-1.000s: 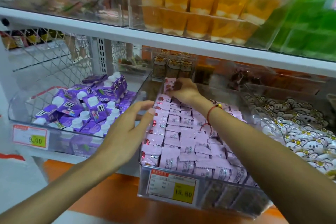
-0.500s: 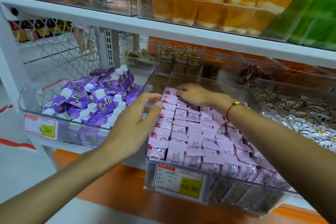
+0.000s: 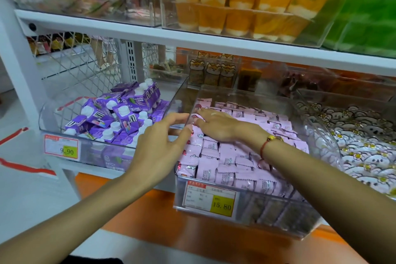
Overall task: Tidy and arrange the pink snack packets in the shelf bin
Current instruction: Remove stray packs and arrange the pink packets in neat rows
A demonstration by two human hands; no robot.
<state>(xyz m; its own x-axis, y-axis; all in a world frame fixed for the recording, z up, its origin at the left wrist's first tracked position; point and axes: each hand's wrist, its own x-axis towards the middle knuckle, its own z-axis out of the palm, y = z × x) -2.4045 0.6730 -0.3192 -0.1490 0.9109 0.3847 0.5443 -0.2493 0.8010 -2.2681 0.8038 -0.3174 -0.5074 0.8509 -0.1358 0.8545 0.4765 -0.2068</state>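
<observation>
Compared with half a second back, the right hand (image 3: 220,125) has slid toward the front of the bin along the left column of packets, and the left hand (image 3: 159,146) has closed in, so its fingertips (image 3: 188,129) are now right at the bin's left wall instead of hanging a bit off it.

Going left to right: a clear plastic bin of small purple drink cartons with white caps (image 3: 120,113), jumbled in a heap, too many overlapping to count properly. It carries one price tag reading 9.90 (image 3: 61,149).

Next is the clear acrylic shelf bin (image 3: 278,218), one of them, with a red-and-yellow price tag reading 15.80 (image 3: 211,198) on its front. It's packed with the pink snack packets (image 3: 227,165) in rough rows, dozens of them, and I can't get an exact number.

Two hands are in play. The left one is spread fairly wide, with straight fingers at the bin's left wall and nothing gripped. The right lies flat, palm down, on the packets at the back left, fingers straight and close together, with packets directly under and just ahead of the fingertips. It has one red string bracelet with a gold bead (image 3: 267,141) on the wrist.

Far right is a bin of white cartoon-face sweets (image 3: 360,148).
</observation>
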